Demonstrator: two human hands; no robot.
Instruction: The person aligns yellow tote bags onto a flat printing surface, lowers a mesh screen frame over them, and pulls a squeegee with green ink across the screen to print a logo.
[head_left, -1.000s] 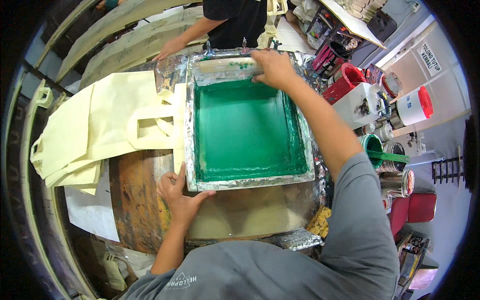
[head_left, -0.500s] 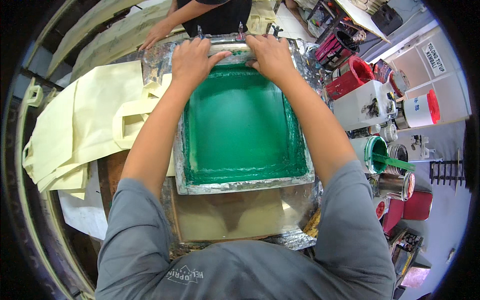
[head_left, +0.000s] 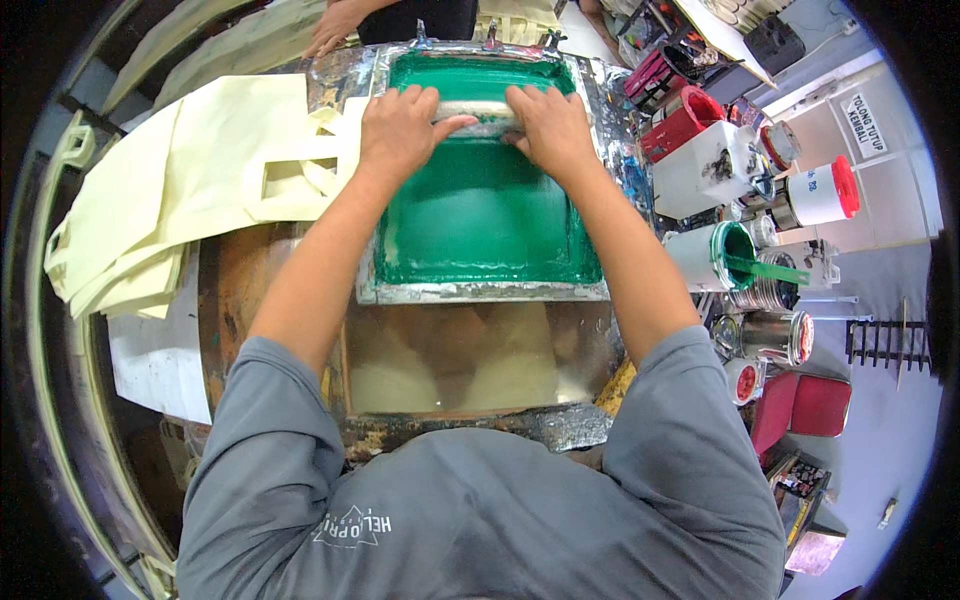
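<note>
Both my hands grip a squeegee (head_left: 474, 112) with a pale handle, held crosswise on a screen-printing frame (head_left: 480, 293). My left hand (head_left: 402, 132) is closed over its left end, thumb pointing inward. Over its right end closes my right hand (head_left: 552, 132), thumb also inward. The squeegee stands in the far part of the frame, and its blade is hidden. Wet green ink (head_left: 475, 215) covers the mesh on both sides of it. Several clamps (head_left: 492, 36) line the frame's far edge.
Pale yellow fabric bags (head_left: 215, 150) lie stacked at the left. A shiny panel (head_left: 455, 365) is on the table nearer me. Along the right stand ink cans, a white jug (head_left: 700, 170) and a green-ink bucket (head_left: 705, 255) holding a stick. Another person's hand (head_left: 335, 25) is at the far left.
My hands have drawn the squeegee from the frame's far end toward me, and green mesh now shows beyond it. The view has shifted, so the frame sits higher. The other person's hand has moved.
</note>
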